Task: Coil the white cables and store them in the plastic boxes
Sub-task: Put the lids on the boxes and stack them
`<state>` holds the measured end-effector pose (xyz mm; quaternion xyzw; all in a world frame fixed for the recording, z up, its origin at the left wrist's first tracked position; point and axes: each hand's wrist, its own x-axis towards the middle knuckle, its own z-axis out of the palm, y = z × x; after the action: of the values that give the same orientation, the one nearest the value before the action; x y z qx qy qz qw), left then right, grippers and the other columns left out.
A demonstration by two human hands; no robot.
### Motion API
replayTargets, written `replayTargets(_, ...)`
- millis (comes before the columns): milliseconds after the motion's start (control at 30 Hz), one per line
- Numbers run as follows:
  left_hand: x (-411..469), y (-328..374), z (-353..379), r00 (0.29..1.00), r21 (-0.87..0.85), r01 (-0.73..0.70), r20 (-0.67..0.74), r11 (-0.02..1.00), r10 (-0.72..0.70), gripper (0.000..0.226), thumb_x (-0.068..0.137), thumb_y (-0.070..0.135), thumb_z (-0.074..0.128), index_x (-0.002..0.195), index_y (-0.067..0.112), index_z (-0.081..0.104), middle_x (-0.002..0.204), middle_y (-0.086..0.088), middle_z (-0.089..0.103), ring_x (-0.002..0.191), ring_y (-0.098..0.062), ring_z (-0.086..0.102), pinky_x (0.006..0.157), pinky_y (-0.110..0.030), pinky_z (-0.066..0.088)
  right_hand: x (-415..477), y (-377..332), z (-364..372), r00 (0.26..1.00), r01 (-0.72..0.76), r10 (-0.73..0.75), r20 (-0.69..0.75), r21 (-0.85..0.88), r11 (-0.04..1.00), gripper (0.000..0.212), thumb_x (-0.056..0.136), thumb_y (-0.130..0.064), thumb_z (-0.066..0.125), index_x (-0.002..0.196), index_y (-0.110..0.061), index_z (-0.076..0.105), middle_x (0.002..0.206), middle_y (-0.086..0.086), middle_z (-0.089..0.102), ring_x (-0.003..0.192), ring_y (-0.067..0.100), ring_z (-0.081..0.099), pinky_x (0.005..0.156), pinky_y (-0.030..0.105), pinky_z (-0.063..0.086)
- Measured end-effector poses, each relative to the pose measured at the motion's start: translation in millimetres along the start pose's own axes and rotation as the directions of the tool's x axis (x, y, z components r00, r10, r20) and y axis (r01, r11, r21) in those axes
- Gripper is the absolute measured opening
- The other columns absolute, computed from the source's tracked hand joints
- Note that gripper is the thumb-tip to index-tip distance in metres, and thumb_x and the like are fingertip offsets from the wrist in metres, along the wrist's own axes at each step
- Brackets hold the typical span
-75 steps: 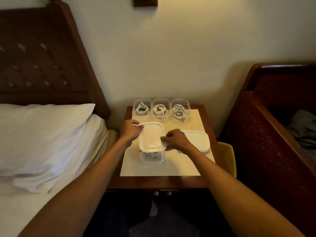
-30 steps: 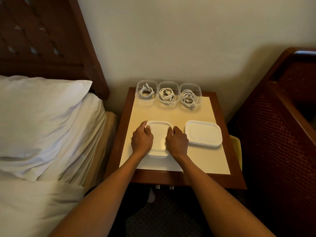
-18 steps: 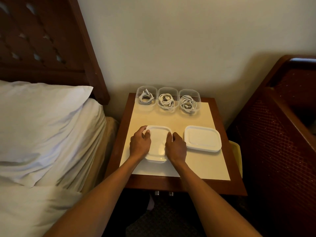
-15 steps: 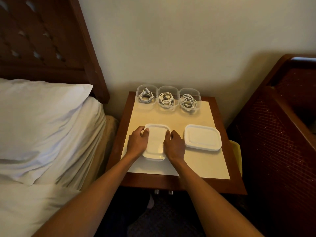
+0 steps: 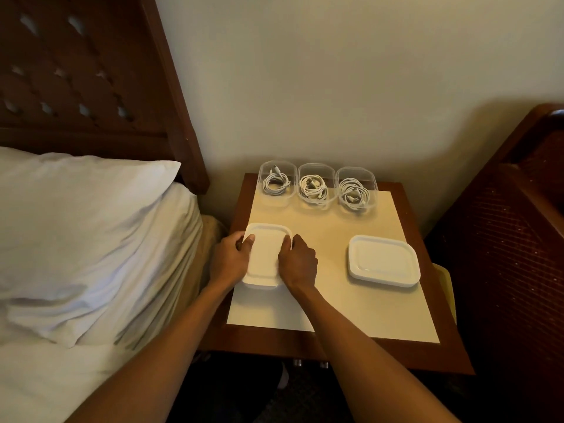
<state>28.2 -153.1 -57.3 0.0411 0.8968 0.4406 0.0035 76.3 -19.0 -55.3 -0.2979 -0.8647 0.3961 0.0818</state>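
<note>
Lidded box (image 5: 265,257), frame centre: left grip (image 5: 230,261) and right grip (image 5: 298,264) clamped on its sides. Three open boxes (image 5: 316,165) holding coiled cables (image 5: 312,189), upper centre.

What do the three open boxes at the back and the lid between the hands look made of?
The open boxes look like clear glossy plastic: the coiled cables show through their walls. The lid looks like opaque white plastic, smooth, with a moulded raised rim.

One head-worn camera looks forward and down, close over the bedside table (image 5: 412,355).
</note>
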Motion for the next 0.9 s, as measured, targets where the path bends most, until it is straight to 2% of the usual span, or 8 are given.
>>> replayTargets(100,8,-1,-2,0.999,0.045,-0.001,-0.038,0.999,0.003,0.038,0.101,0.041,0.049,0.124,0.015,0.065,0.111,-0.004,0.070,0.091,-0.016,0.061,0.066,-0.023,0.045,7,-9,7,1.000,0.012,-0.012,0.004,-0.005,1.000,0.044,0.102,-0.044,0.028,0.109,-0.013,0.058,0.107,0.013,0.066,0.097,0.034,0.062,0.085,0.040,0.048)
replayTargets(300,17,-5,-6,0.996,0.058,0.017,-0.085,0.998,-0.012,0.039,0.102,0.039,0.049,0.129,0.014,0.063,0.117,-0.006,0.069,0.090,-0.010,0.055,0.060,-0.013,0.037,18,-20,18,1.000,0.009,-0.009,0.018,-0.002,1.000,0.042,0.101,-0.044,0.029,0.100,-0.011,0.056,0.100,0.015,0.065,0.093,0.036,0.061,0.082,0.041,0.048)
replayTargets(467,22,-7,-8,0.998,0.064,0.029,-0.055,0.998,-0.026,0.040,0.101,0.041,0.048,0.129,0.016,0.062,0.120,-0.007,0.068,0.092,-0.012,0.056,0.069,-0.022,0.042,19,-19,16,0.998,0.018,-0.019,0.059,0.009,1.000,0.046,0.102,-0.045,0.029,0.103,-0.011,0.059,0.105,0.013,0.067,0.094,0.032,0.061,0.084,0.039,0.048)
replayTargets(600,26,-5,-13,0.999,0.221,0.053,-0.020,0.974,-0.049,0.044,0.101,0.048,0.044,0.130,0.019,0.058,0.120,-0.006,0.066,0.094,-0.017,0.059,0.071,-0.029,0.042,25,-20,-10,0.994,0.024,-0.023,0.109,-0.005,1.000,0.054,0.100,-0.055,0.028,0.099,-0.011,0.059,0.100,0.008,0.067,0.087,0.027,0.061,0.075,0.033,0.044)
replayTargets(667,27,1,-15,0.997,0.318,0.037,-0.074,0.947,-0.014,0.046,0.100,0.051,0.043,0.133,0.021,0.051,0.128,-0.008,0.057,0.106,-0.026,0.059,0.077,-0.037,0.046,33,-20,-31,0.998,0.004,-0.006,0.057,0.020,1.000,0.056,0.099,-0.058,0.029,0.101,-0.011,0.058,0.097,0.007,0.065,0.087,0.027,0.060,0.072,0.032,0.040)
replayTargets(733,27,16,-13,0.989,0.357,-0.013,-0.131,0.934,0.064,0.047,0.099,0.051,0.044,0.135,0.021,0.049,0.132,-0.009,0.049,0.113,-0.030,0.054,0.083,-0.042,0.047,49,-16,-58,0.999,-0.019,0.021,-0.031,0.069,0.997,0.048,0.100,-0.053,0.033,0.103,-0.010,0.055,0.099,0.008,0.064,0.091,0.028,0.059,0.073,0.032,0.038)
replayTargets(833,29,46,1,0.974,0.246,-0.149,-0.129,0.958,0.184,0.041,0.099,0.049,0.045,0.130,0.023,0.053,0.126,-0.007,0.049,0.110,-0.025,0.054,0.086,-0.040,0.047,82,2,-98,0.982,-0.072,0.098,-0.163,0.161,0.984,0.040,0.101,-0.043,0.040,0.120,-0.009,0.048,0.119,0.014,0.063,0.105,0.034,0.060,0.084,0.036,0.044)
replayTargets(900,29,65,16,0.958,0.129,-0.248,-0.113,0.960,0.263,0.036,0.099,0.047,0.046,0.125,0.024,0.057,0.119,-0.005,0.052,0.106,-0.021,0.056,0.086,-0.038,0.049,103,17,-119,0.965,-0.128,0.152,-0.213,0.120,0.984,0.044,0.101,-0.040,0.041,0.130,-0.007,0.039,0.128,0.019,0.059,0.112,0.039,0.058,0.089,0.041,0.047)
